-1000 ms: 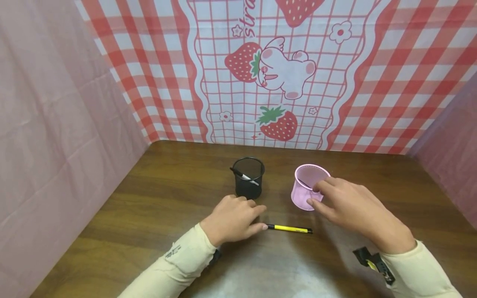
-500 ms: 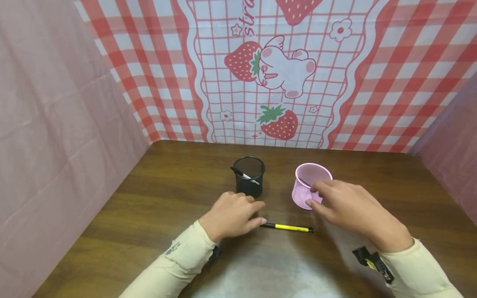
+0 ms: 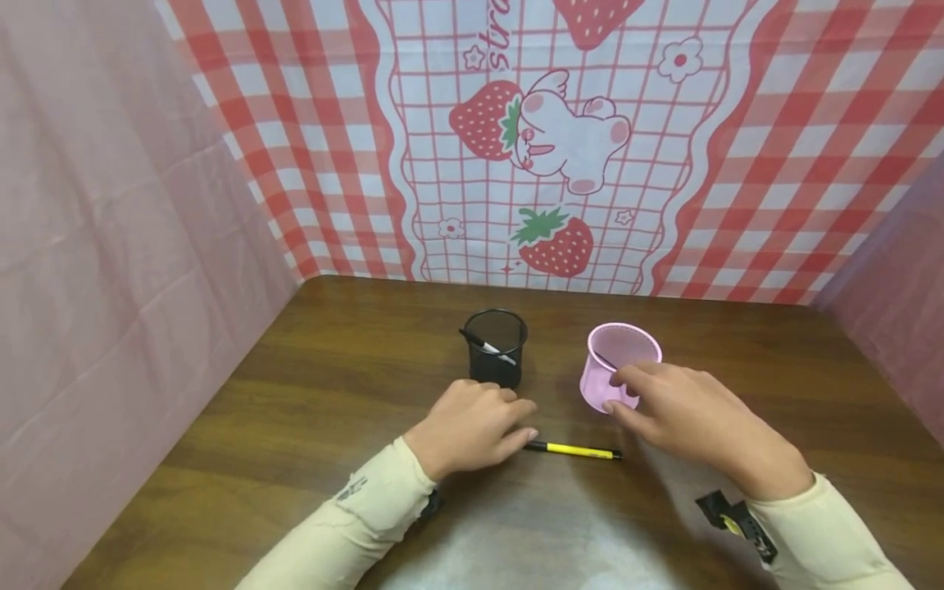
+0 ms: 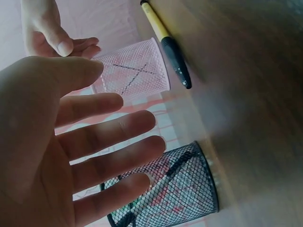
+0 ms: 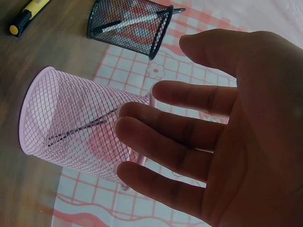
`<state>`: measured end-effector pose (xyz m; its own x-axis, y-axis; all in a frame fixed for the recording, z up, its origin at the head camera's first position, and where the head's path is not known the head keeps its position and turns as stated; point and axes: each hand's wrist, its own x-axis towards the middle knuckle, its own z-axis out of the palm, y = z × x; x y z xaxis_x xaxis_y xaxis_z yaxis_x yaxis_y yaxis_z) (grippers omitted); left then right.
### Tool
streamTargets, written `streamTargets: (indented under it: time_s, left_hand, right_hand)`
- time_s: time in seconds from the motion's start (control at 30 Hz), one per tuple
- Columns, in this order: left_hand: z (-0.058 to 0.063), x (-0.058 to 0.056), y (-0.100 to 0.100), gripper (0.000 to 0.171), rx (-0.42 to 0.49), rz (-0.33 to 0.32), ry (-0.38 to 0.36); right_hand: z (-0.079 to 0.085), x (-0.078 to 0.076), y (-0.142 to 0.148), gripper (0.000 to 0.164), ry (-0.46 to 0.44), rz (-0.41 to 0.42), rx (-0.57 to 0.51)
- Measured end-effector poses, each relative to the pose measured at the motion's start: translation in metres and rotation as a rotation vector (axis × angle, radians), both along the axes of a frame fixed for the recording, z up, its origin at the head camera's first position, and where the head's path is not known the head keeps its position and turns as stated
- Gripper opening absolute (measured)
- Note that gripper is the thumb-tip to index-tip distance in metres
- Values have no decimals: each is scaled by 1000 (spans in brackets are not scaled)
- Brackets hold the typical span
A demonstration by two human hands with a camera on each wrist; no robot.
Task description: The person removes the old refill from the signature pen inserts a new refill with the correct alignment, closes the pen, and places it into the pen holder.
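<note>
My left hand (image 3: 472, 430) hovers over the table between a black mesh pen cup (image 3: 505, 373) and a yellow-and-black pen (image 3: 583, 451). Its fingers are spread and hold nothing; in the head view the thumb tip overlaps the pen's black end. The pen lies flat on the wood. A black-and-white pen (image 3: 483, 345) leans inside the black cup. My right hand (image 3: 686, 418) is at the near right side of a pink mesh pen cup (image 3: 597, 385), fingers loosely extended, with nothing in them. Dark thin sticks (image 5: 78, 132) show through the pink mesh in the right wrist view.
Both cups stand upright on the brown wooden table (image 3: 295, 393). Behind it hangs a red-and-white checked cloth (image 3: 472, 205) with strawberries. Pink cloth walls (image 3: 133, 246) close off the left and right sides.
My left hand has risen slightly, its thumb a little off the yellow-and-black pen's end. My right hand has shifted slightly left across the front of the pink cup. The cups and pens stay in place.
</note>
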<state>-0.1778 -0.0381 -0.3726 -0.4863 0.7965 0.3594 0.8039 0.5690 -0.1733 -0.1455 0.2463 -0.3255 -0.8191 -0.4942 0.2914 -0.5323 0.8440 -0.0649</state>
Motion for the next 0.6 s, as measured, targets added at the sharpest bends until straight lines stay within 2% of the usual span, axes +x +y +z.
streamTargets:
  time_s: [0.23,0.6]
  left_hand:
    - [-4,0,3,23,-32,11,-3]
    - [-3,1,3,24,-32,19,8]
  right_hand:
    - [-4,0,-4,20,-13,23,-8]
    - [-7,2,-8,20,-63,19,-12]
